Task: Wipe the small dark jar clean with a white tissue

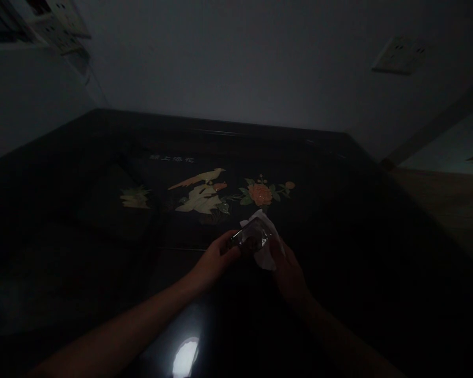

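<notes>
My left hand (223,253) grips the near-left edge of a clear, shiny, square-looking glass-like dish (253,234), its thumb toward me. A crumpled white tissue (268,257) lies behind and to the right of this dish, and my right hand (287,262) presses it against the right side. Both hands are close together above a glossy black tabletop. The picture is dim, so the fingertips of my right hand and the exact kind of the clear object are hard to make out.
The black table (220,126) has a raised far edge and bears a coloured bird decoration (199,197) and an orange flower decoration (260,193). A pale wall stands behind it, with a socket plate (398,55) at right and more sockets (61,31) at upper left.
</notes>
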A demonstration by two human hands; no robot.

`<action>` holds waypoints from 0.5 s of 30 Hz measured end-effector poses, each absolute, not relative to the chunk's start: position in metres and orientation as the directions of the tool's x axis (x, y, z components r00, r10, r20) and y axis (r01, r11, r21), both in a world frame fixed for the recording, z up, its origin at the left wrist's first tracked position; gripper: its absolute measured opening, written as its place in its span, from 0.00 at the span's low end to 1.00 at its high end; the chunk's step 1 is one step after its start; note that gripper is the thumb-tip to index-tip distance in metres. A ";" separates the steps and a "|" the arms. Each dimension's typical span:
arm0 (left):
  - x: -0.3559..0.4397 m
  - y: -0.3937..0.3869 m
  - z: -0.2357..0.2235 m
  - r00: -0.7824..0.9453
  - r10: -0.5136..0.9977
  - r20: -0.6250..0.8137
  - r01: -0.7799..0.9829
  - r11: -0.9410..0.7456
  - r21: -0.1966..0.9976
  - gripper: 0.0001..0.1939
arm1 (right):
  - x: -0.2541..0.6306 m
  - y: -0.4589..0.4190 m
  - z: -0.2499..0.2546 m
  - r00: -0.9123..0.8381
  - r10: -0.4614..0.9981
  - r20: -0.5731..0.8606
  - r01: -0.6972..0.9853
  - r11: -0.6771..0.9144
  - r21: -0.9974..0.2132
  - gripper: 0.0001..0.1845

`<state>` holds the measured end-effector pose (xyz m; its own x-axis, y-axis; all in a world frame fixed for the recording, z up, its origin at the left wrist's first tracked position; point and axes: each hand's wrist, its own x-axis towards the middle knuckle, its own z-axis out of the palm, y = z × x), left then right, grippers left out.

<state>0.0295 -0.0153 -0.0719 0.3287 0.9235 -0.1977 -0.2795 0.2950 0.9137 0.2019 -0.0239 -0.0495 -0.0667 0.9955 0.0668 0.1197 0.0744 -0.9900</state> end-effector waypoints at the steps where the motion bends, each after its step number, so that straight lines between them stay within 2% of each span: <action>1: 0.030 -0.015 -0.072 0.328 0.925 -0.192 -0.284 0.290 0.914 0.32 | 0.202 -0.024 -0.050 -0.052 0.998 0.031 0.103 0.036 -0.994 0.27; 4: 0.030 -0.015 -0.072 0.322 0.929 -0.185 -0.304 0.287 0.908 0.33 | 0.202 -0.026 -0.051 -0.025 0.999 0.031 0.106 0.034 -0.994 0.27; 7: 0.031 -0.015 -0.072 0.313 0.928 -0.201 -0.312 0.300 0.901 0.35 | 0.205 -0.029 -0.049 -0.100 0.974 0.202 0.212 0.219 -0.952 0.26; 11: 0.032 -0.015 -0.071 0.316 0.931 -0.184 -0.371 0.299 0.879 0.33 | 0.209 -0.028 -0.048 -0.349 0.810 0.471 0.365 0.580 -0.728 0.29; 15: 0.033 -0.017 -0.071 0.279 0.938 -0.206 -0.373 0.304 0.877 0.29 | 0.207 -0.025 -0.046 -0.509 0.646 0.569 0.431 0.764 -0.481 0.33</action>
